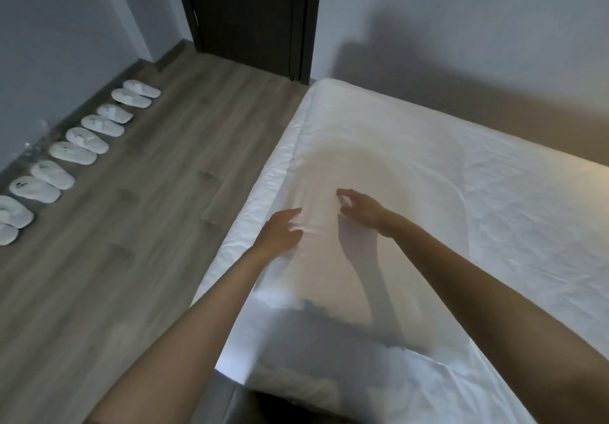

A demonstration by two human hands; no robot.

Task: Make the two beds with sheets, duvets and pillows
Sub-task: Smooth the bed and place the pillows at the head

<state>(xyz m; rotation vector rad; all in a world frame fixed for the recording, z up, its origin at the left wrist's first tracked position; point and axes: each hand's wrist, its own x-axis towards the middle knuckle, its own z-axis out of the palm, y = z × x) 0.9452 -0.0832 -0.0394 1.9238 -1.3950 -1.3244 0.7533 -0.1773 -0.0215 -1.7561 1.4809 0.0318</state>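
On the bed (326, 94), the sheet (428, 212) is smoothed by the flat left hand (280, 229) and the loose, empty right hand (360, 211); a duvet seems needed next.

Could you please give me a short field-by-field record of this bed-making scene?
sheet: white, spread flat, lightly creased
left hand: fingers straight, resting on the sheet near its floor-side edge
right hand: fingers loosely curled, holding nothing, over the sheet
slippers: white, in one row on the wooden floor
door: dark, closed
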